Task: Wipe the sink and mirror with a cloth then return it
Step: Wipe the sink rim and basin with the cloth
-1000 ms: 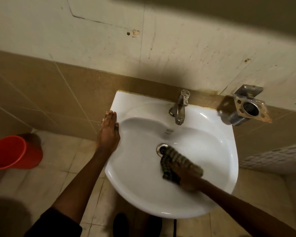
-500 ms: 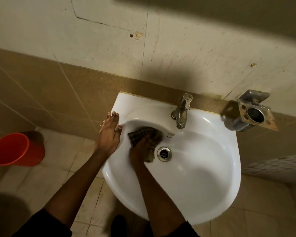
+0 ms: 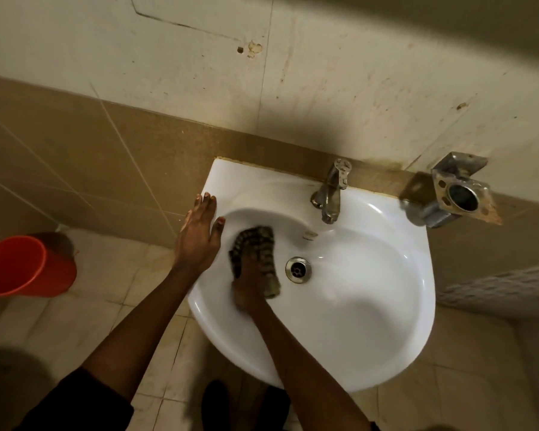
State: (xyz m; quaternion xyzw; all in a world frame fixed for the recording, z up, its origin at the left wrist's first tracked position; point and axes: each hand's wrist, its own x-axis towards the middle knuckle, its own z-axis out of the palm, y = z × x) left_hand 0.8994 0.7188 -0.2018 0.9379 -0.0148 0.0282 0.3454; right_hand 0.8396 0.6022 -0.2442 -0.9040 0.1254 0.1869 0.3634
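Observation:
A white wall-mounted sink (image 3: 371, 306) fills the middle of the view, with a metal tap (image 3: 330, 194) at its back and a drain (image 3: 298, 269) in the bowl. My right hand (image 3: 246, 287) presses a dark checked cloth (image 3: 257, 253) against the left inner wall of the bowl, just left of the drain; the hand is blurred. My left hand (image 3: 198, 234) lies flat on the sink's left rim, fingers spread, holding nothing. No mirror is in view.
An orange bucket (image 3: 22, 265) stands on the tiled floor at the left. A metal bracket (image 3: 455, 194) juts from the wall right of the sink. Brown tiles run behind the sink, with scuffed pale wall above. My feet show below the bowl.
My right hand swept the cloth from the bowl's lower right across to the left wall, then slid a little down beside the drain. The left hand stayed on the rim.

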